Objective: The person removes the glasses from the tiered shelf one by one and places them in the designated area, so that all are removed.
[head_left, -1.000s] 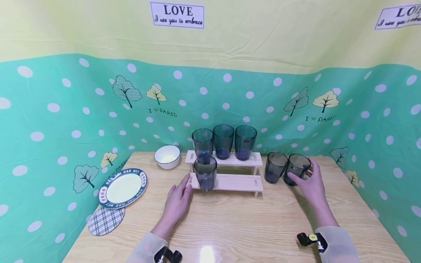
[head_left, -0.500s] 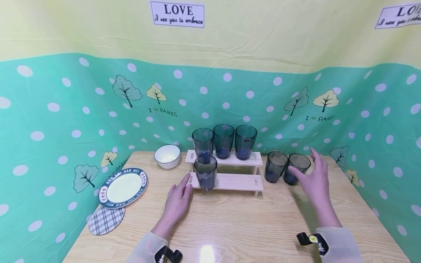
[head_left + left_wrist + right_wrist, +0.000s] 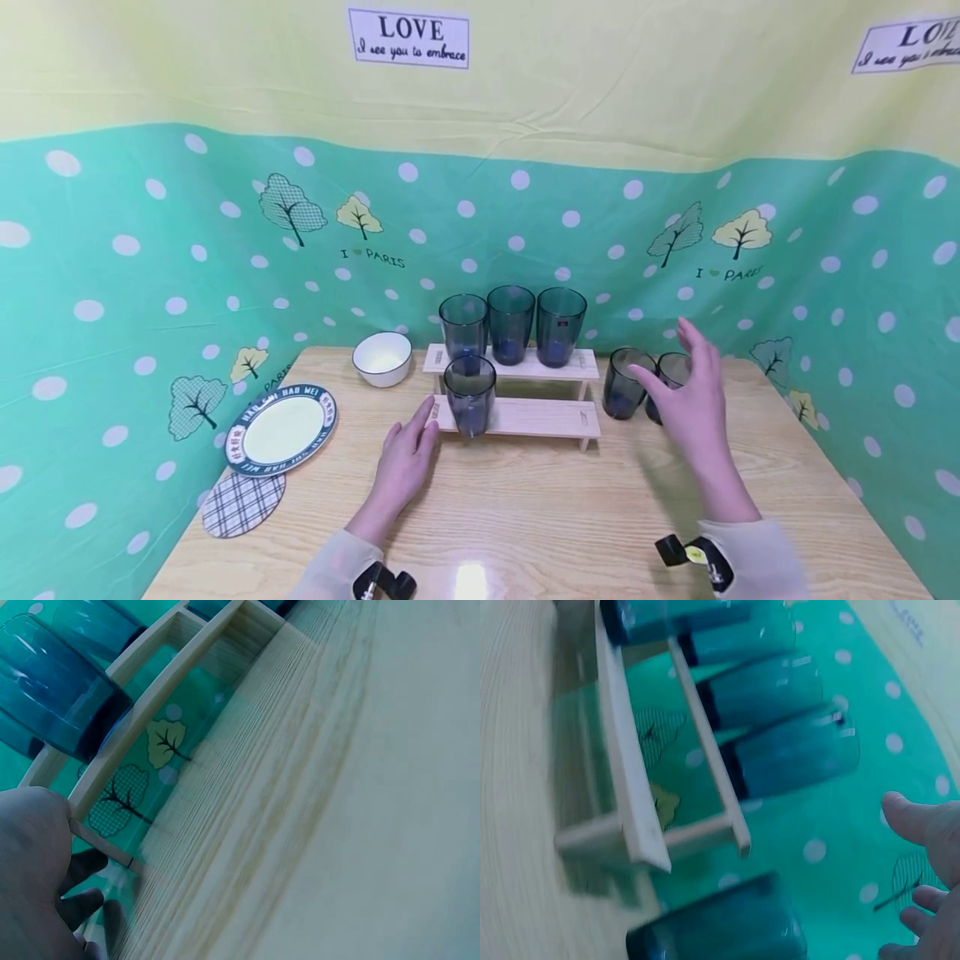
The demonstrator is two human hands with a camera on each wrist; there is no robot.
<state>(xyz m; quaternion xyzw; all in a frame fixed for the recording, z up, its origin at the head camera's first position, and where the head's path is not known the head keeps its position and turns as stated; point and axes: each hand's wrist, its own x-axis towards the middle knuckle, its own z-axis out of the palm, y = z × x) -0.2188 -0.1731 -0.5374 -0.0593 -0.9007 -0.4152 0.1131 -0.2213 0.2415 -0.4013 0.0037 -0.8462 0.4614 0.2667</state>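
Wooden two-tier rack stands mid-bench, against the polka-dot backdrop. Upper tier carries three dark blue tumblers in a row; lower tier carries one tumbler at its left end, with the rest of that tier bare.

Two more tumblers stand on the bench just right of the rack, touching or nearly so: the nearer-to-rack tumbler and the far-right tumbler, the latter partly hidden behind the right hand.

Right hand: raised off the bench, fingers spread and nearly straight, holding nothing. It hovers in front of the two loose tumblers, thumb toward the nearer one. No contact that the head view shows. The right wrist view is blurred but also shows splayed fingers with nothing in them.

Left hand: flat on the bench, fingers relaxed, tips touching the left end of the rack's lower tier just beside the tumbler there. It grips nothing; judged to be steadying the rack.

Step in hand, as judged: reach toward a loose tumbler, with the grasp not yet made.

Next move calls for: closing the fingers round one tumbler's wall without knocking its neighbour, since the pair stands very close; then lifting clear of the rack's right post.

Also on bench: white bowl, patterned plate, plaid coaster, all left of the rack.
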